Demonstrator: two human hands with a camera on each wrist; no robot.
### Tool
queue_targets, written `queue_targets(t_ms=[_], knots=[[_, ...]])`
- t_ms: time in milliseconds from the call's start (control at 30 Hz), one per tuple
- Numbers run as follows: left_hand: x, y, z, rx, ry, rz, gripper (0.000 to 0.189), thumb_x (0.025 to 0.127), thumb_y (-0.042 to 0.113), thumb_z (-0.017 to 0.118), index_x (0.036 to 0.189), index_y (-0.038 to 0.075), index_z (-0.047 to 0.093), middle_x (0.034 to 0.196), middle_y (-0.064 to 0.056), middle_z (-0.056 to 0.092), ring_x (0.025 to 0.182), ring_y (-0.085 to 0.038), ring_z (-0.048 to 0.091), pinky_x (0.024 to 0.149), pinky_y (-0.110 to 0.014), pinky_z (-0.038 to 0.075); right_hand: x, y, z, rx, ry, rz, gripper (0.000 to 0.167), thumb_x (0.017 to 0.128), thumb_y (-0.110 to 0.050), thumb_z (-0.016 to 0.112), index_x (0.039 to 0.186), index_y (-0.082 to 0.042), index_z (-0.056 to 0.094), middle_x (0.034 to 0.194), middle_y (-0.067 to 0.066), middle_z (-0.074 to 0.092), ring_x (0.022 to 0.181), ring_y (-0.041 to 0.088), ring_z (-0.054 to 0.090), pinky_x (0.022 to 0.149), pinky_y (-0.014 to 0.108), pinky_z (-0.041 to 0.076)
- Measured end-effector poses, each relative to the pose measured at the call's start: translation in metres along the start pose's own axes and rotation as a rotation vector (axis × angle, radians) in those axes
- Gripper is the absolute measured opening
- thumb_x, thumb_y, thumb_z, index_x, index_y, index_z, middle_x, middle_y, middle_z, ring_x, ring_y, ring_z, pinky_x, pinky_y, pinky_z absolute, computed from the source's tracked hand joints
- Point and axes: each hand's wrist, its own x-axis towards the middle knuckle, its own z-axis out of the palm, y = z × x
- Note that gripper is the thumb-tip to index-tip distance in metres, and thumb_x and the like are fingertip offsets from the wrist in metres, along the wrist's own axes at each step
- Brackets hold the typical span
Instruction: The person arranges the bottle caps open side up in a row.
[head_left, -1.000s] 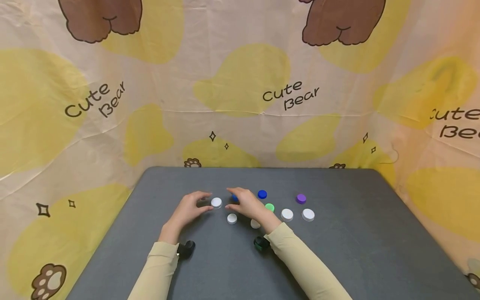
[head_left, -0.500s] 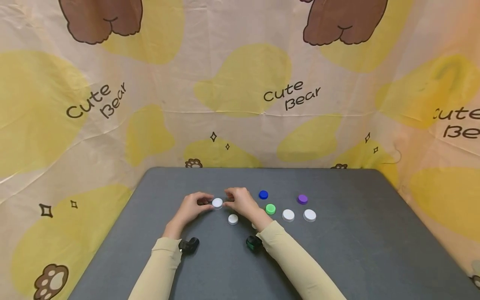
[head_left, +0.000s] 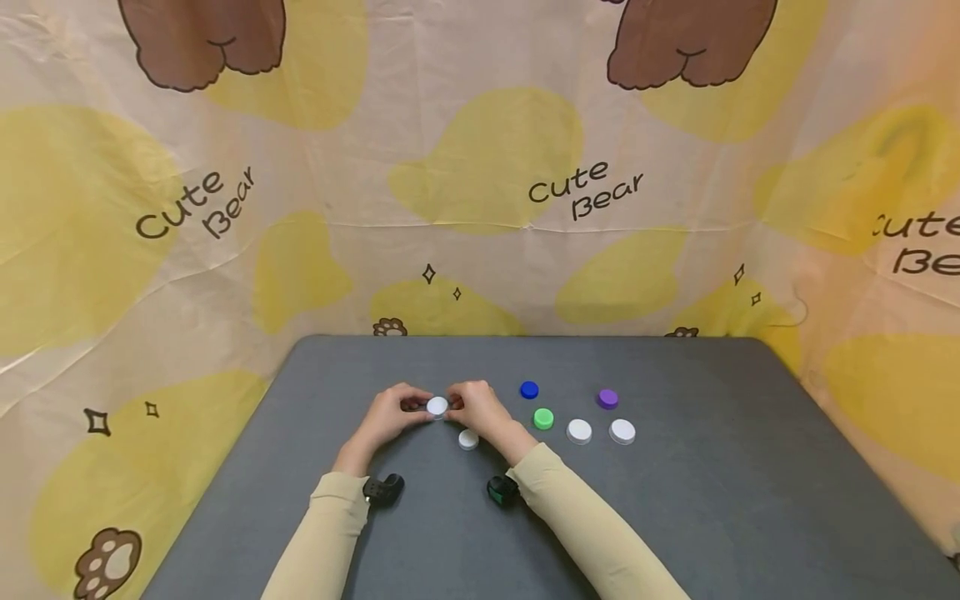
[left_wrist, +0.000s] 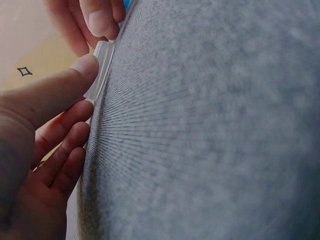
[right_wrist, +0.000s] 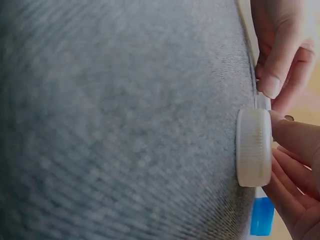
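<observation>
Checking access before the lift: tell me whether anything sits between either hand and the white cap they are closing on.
Nothing visible does. The left hand and right hand touch the white cap from opposite sides; a second white cap lies apart.

Only readable text is on the printed backdrop cloth (head_left: 480,167) behind the table: "Cute Bear" in dark handwritten-style lettering, two stacked words, repeated. Left copy (head_left: 193,204) tilted up to the right, on a yellow blob. Centre copy (head_left: 586,190) just right of the middle yellow blob. Right copy (head_left: 918,243) cut off by the frame edge, reads "cute Be". Caps show no legible marks or brand in the head view. Wrist views: no text, no numbers, only a small diamond-star print on the cloth (left_wrist: 24,71)
</observation>
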Motion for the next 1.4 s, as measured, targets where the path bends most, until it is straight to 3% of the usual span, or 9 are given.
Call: queue_targets(t_ms=[333,1100,1400], knots=[[0.0009,0.0018,0.0026,0.0,0.002,-0.026,0.03,0.074,0.022,0.082,0.102,0.015,0.074,0.093,-0.001,0.065,0.085,-0.016,0.058,0.076,-0.032,0.047,0.0026,0.0011,0.0043,-0.043,0.011,0.014,0.02,0.076,-0.019,0.08,0.093,-0.009,0.074,0.081,0.001,0.068,0.072,0.009,0.062,0.064,0.018,0.046],[-0.0001,0.0067,0.0055,0.0,0.02,-0.076,0.026,0.075,0.017,0.081,0.099,0.013,0.072,0.093,-0.003,0.061,0.083,-0.016,0.057,0.076,-0.032,0.046,0.0036,-0.0056,0.0059,-0.041,-0.023,0.067,0.021,0.079,-0.02,0.078,0.095,-0.009,0.072,0.082,0.002,0.061,0.073,0.01,0.057,0.064,0.02,0.044],[-0.0017,0.0105,0.0042,-0.012,0.033,-0.088,0.026,0.076,0.017,0.08,0.1,0.012,0.071,0.093,-0.006,0.06,0.082,-0.019,0.058,0.073,-0.033,0.047,0.001,-0.0073,0.0042,-0.045,0.004,0.041,0.021,0.08,-0.018,0.077,0.098,-0.008,0.071,0.086,0.004,0.061,0.077,0.012,0.061,0.067,0.02,0.047]])
